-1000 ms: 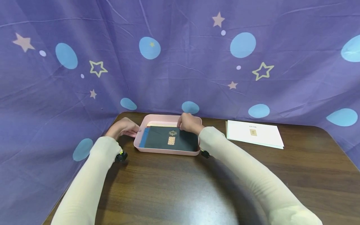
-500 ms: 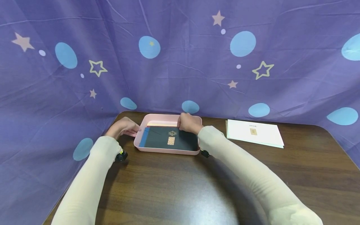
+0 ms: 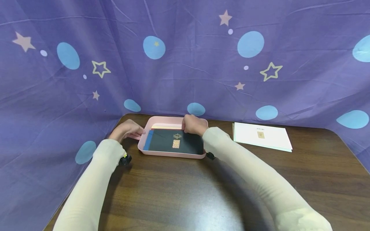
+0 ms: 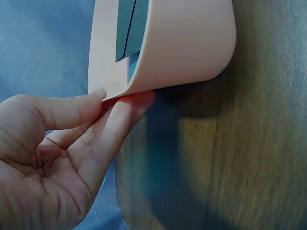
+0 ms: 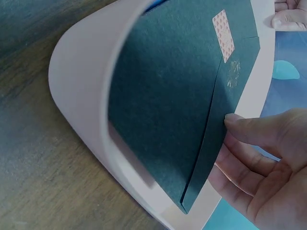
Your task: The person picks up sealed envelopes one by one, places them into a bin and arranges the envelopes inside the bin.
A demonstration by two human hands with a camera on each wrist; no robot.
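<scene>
A pink tray (image 3: 173, 154) holds a dark green envelope (image 3: 162, 141) with a gold emblem and a small patterned sticker. My right hand (image 3: 193, 125) pinches the envelope's far edge; in the right wrist view the thumb lies over the flap and the fingers are behind it. Under the green envelope, a blue envelope (image 3: 148, 141) shows at the left, and thin red and yellow edges show at the back. With thumb and fingers, my left hand (image 3: 130, 130) pinches the tray's left rim. The left wrist view shows those fingers against the outer wall (image 4: 187, 43).
To the right of the tray, a stack of white envelopes (image 3: 271, 139) with a gold label lies on the brown wooden table (image 3: 173, 189). A purple curtain (image 3: 185, 86) with stars and blue ovals hangs behind the table and along its left side.
</scene>
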